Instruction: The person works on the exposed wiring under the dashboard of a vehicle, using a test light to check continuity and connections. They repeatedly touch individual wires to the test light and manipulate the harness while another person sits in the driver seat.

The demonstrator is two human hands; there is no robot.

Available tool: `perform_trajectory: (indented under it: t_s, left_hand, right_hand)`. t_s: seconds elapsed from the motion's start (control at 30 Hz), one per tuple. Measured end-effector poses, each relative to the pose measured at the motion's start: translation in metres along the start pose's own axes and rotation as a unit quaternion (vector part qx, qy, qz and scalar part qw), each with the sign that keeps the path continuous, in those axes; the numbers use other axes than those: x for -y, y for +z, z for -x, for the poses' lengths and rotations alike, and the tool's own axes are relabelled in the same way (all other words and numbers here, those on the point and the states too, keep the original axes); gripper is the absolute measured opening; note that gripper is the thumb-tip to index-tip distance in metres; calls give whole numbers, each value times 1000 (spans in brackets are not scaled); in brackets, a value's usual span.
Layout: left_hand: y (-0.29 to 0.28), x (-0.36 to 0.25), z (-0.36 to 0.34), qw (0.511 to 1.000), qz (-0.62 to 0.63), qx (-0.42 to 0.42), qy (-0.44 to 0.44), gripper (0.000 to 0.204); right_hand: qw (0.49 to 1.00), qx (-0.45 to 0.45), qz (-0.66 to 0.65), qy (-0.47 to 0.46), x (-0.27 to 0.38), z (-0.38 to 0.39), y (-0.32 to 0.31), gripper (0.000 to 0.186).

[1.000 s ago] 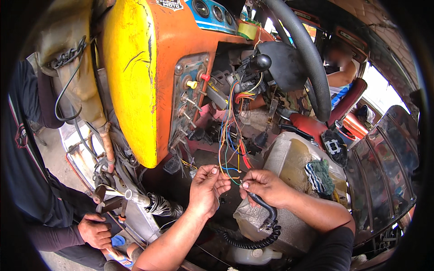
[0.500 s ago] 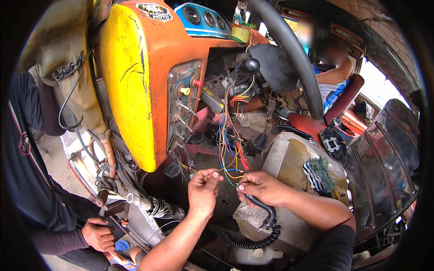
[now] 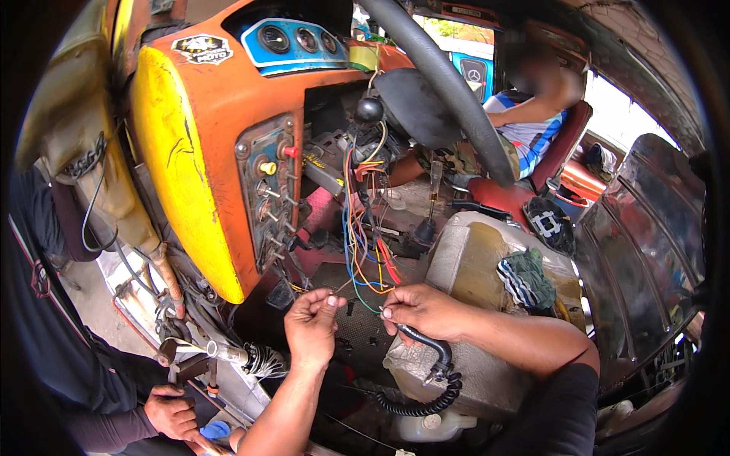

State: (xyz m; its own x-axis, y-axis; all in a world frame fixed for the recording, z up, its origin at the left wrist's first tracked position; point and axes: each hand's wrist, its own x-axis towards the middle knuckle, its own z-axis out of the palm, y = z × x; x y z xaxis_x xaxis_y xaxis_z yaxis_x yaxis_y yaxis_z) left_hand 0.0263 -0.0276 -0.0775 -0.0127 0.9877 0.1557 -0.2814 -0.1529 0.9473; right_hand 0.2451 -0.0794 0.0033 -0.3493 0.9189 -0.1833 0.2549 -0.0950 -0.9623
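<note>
Two hands, left hand grip pinching thin wire, right hand grip pinching green wire end

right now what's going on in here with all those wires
A person is working on loose wiring under the orange and yellow dashboard of a vehicle cab. The left hand and right hand each pinch a thin wire end from the hanging bundle of coloured wires, the fingertips close together. A black coiled cord hangs beneath the right hand. A second person's hand works low at the left, and another person sits behind the steering wheel.
</note>
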Motion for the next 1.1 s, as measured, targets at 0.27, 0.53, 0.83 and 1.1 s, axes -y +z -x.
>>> perform_trajectory:
  t_s: [0.27,0.53,0.83,1.1]
  left_hand:
    - [-25,-2,14,995,-76,-25,65,25]
    - [-27,0,21,994,-85,10,70,11]
    - [-24,6,17,988,-106,23,108,8]
    - [3,8,8,958,-198,72,194,24]
  right_hand:
    - [1000,1,7,-7,-3,-2,-1,19]
    - [1000,-1,10,-12,-2,-1,0,20]
    - [1000,7,17,-12,-2,-2,-1,20]
    - [999,29,22,-29,-2,-1,-2,19]
